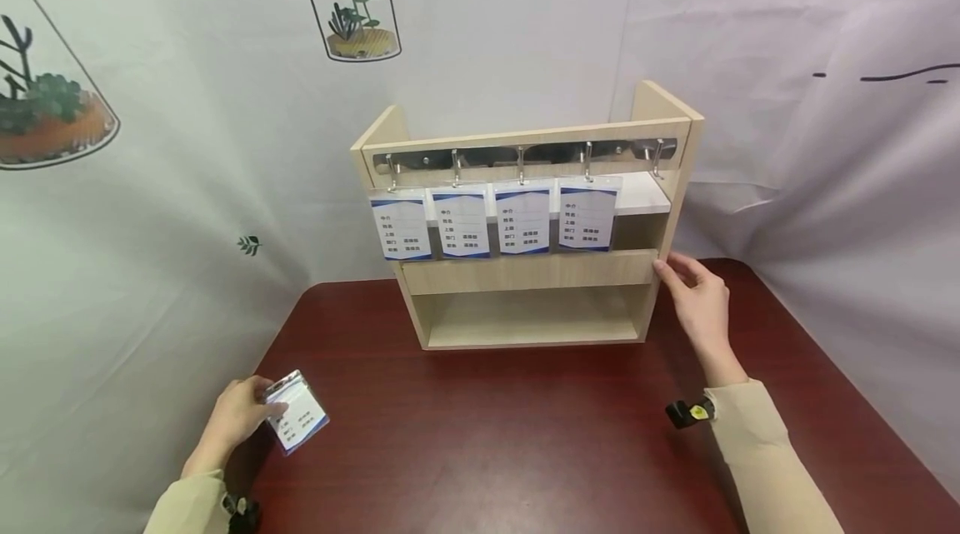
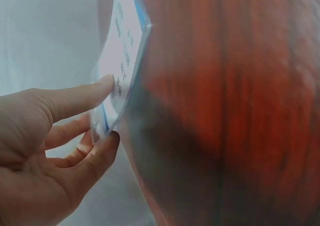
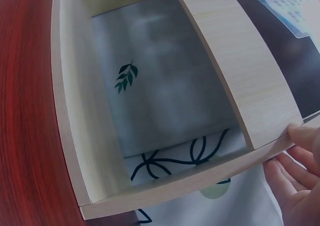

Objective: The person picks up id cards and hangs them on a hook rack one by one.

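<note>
My left hand (image 1: 238, 413) holds a name badge (image 1: 302, 415) in a clear sleeve above the table's left side. In the left wrist view, the thumb lies on the printed face of this badge (image 2: 126, 41) and fingers are behind it. At the right side of a light wooden rack (image 1: 525, 271), my right hand (image 1: 703, 301) grips the side panel. The right wrist view shows the thumb on the front edge of that panel (image 3: 190, 178), with other fingers on its outer side. Several similar badges (image 1: 522, 220) hang in a row from hooks on the rack.
The rack stands at the back of a dark red table (image 1: 510, 434). A metal strip with several hooks (image 1: 521, 161) runs along its top; the rightmost hook (image 1: 657, 157) is beside the last badge. A white printed curtain (image 1: 510, 26) hangs behind and at both sides.
</note>
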Demonstrator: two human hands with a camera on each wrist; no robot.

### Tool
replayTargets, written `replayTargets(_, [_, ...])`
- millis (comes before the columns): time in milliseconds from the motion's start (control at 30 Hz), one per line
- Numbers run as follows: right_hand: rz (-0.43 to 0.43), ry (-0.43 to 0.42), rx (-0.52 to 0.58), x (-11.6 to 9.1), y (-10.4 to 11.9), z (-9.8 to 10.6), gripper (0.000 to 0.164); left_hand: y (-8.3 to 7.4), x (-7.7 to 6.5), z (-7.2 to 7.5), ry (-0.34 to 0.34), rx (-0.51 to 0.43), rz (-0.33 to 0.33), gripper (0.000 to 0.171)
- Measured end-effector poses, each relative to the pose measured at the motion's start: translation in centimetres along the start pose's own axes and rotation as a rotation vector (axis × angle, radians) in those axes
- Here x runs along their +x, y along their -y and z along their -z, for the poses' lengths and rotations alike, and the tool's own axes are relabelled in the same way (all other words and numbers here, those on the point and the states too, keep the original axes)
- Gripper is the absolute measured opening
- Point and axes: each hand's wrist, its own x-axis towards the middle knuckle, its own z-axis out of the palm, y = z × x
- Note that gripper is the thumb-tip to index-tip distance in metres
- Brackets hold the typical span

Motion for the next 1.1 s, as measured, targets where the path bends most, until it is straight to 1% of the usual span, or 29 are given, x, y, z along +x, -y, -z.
replayTargets(233, [-0.018, -0.007, 0.012, 0.1, 0.1, 0.0, 0.049, -1.3, 0.1, 0.3, -0.096, -0.074, -0.058, 0.042])
replayTargets(467, [-0.046, -0.007, 0.02, -0.1, 0.2, 0.0, 0.048, -2.8, 0.1, 0.4, -0.155, -0.125, -0.098, 0.032])
replayTargets(667, [-0.054, 0.015, 0.025, -0.2, 0.1, 0.1, 0.049, -4.2, 0.0, 0.3, -0.206, -0.155, -0.119, 0.028])
replayTargets(900, [-0.065, 0.016, 0.03, -0.3, 0.1, 0.0, 0.05, -6.5, 0.4, 0.2, -0.224, -0.172, -0.153, 0.024])
replayTargets(1100, [-0.063, 0.015, 0.031, -0.3, 0.1, 0.0, 0.05, -8.8, 0.9, 0.2, -0.246, -0.192, -0.21, 0.021])
